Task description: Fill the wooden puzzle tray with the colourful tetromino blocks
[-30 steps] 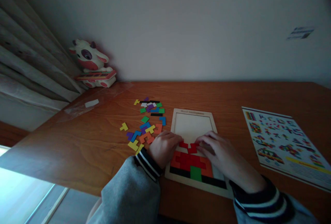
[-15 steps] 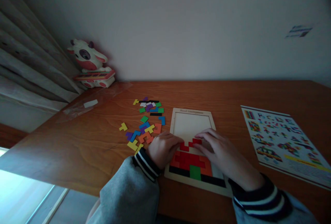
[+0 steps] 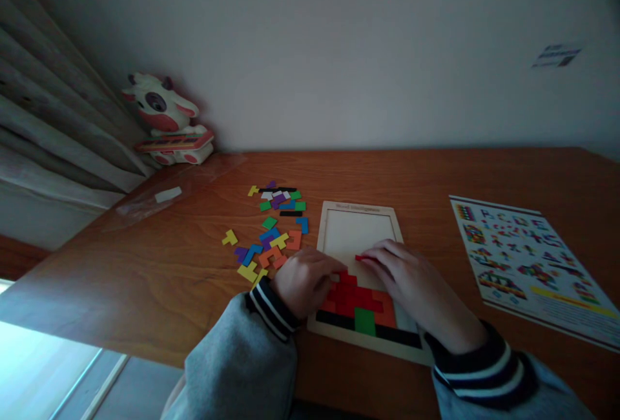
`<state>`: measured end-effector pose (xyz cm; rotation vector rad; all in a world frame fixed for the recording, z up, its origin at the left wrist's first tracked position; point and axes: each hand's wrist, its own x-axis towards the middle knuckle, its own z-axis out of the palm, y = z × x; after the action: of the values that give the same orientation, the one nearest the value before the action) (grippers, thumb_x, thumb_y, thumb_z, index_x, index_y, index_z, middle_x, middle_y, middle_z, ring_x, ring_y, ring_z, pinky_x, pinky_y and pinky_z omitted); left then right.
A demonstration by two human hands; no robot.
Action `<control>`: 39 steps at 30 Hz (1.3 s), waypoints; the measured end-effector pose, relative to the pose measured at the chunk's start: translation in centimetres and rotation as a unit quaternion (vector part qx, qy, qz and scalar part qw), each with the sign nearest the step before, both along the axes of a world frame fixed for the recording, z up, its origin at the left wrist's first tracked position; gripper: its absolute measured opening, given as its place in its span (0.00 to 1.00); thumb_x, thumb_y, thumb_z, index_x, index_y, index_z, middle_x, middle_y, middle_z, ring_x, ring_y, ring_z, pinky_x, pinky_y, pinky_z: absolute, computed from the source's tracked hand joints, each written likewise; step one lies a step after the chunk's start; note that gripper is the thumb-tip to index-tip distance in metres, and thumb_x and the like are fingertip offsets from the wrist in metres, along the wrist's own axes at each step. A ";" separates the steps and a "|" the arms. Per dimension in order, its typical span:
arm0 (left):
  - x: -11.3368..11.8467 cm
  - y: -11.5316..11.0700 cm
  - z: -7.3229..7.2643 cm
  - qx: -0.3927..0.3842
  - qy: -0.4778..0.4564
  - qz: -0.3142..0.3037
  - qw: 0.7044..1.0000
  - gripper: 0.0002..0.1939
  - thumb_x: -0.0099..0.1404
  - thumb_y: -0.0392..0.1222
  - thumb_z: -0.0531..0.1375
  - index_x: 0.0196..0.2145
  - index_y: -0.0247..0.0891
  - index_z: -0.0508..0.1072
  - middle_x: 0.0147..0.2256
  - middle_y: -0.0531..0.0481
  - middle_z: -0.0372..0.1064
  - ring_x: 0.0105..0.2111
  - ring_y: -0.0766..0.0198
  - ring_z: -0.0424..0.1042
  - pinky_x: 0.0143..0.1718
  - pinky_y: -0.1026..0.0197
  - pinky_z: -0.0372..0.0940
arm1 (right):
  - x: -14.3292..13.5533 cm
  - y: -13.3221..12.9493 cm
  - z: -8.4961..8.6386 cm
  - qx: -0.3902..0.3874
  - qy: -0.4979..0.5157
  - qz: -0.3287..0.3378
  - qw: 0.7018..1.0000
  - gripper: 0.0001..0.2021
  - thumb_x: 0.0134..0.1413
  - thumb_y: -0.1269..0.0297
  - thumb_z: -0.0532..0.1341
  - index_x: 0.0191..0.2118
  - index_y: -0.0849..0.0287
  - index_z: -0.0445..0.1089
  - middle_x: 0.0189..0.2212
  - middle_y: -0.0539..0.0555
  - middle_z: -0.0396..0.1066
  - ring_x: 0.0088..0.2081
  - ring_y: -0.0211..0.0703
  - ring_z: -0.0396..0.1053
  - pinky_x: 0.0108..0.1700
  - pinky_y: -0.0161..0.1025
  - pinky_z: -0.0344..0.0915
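A light wooden puzzle tray [image 3: 356, 229] lies in front of me, its lower part filled with red, orange, green and black flat pieces. My left hand [image 3: 303, 278] is closed at the tray's left side, fingertips on a red puzzle piece [image 3: 347, 280] that lies against the other red ones. Pinched between the fingers of my right hand [image 3: 400, 271] is another red puzzle piece [image 3: 359, 257], mostly covered by them, over the bare middle of the tray. A green piece [image 3: 365, 322] sits between black bars along the bottom edge.
Loose coloured pieces [image 3: 274, 237] are scattered left of the tray. A printed pattern sheet [image 3: 527, 258] lies on the right. Toward the back left stand a cow toy with a keyboard [image 3: 169, 119] and a clear plastic bag [image 3: 140, 207], near the curtain [image 3: 62, 97].
The left red piece has moved down against the red pieces below. My right hand has drawn its red piece up and slightly left, apart from the left one.
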<state>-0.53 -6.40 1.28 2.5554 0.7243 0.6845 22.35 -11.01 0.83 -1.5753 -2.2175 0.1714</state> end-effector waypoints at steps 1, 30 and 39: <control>0.0 -0.1 0.1 0.002 0.009 -0.020 1.000 0.21 0.57 0.25 0.53 0.45 0.35 0.76 0.41 0.46 0.79 0.41 0.58 0.77 0.46 0.56 0.71 | 0.0 0.0 0.0 0.002 0.006 -0.002 1.000 0.08 0.66 0.70 0.56 0.42 0.58 0.74 0.39 0.56 0.74 0.39 0.48 0.74 0.44 0.48 0.72; -0.4 -0.4 -0.2 0.065 0.031 -0.070 0.995 0.22 0.56 0.26 0.53 0.47 0.34 0.75 0.48 0.45 0.77 0.48 0.57 0.74 0.54 0.54 0.70 | 0.7 -0.3 -0.3 -0.098 0.125 0.020 0.987 0.09 0.57 0.70 0.66 0.45 0.56 0.75 0.40 0.54 0.76 0.39 0.43 0.75 0.42 0.40 0.73; -0.4 -0.4 -0.4 0.079 0.033 -0.072 0.994 0.20 0.59 0.28 0.53 0.47 0.35 0.76 0.46 0.46 0.77 0.46 0.57 0.75 0.52 0.54 0.71 | 1.0 -0.2 -1.0 -0.038 0.089 0.033 0.995 0.09 0.57 0.68 0.65 0.45 0.55 0.75 0.40 0.54 0.74 0.41 0.44 0.74 0.46 0.43 0.73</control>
<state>-0.95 -6.80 0.92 2.7534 0.5191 0.6342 23.32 -11.17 -0.13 -1.4633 -2.1477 0.4044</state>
